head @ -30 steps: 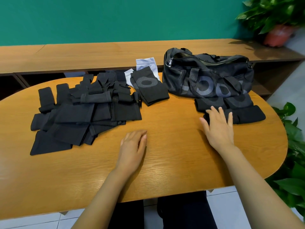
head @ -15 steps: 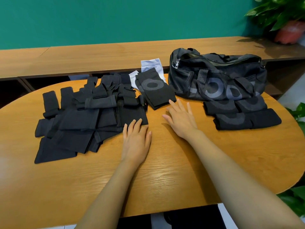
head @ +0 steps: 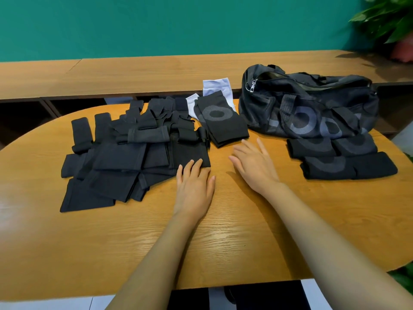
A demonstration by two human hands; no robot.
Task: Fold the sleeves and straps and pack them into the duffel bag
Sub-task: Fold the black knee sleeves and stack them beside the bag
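A heap of black sleeves and straps (head: 125, 157) covers the left half of the wooden table (head: 223, 242). A black sleeve with a grey ring (head: 220, 121) lies on pale sleeves (head: 215, 86) at the back middle. The dark duffel bag (head: 308, 108) sits unzipped at the back right, with folded black sleeves (head: 342, 157) stacked in front of it. My left hand (head: 194, 186) lies flat on the table, fingertips touching the heap's near right corner. My right hand (head: 252, 164) is open, fingers spread, just short of the ringed sleeve. Neither hand holds anything.
A long wooden bench or shelf (head: 156, 72) runs behind the table against a green wall. A potted plant (head: 393, 25) stands at the far right corner. More leaves (head: 404, 278) show below the table's right edge.
My right hand has swung left from the folded stack by the bag to the table's middle. My left hand has slid forward to the heap's edge. The view has shifted slightly left.
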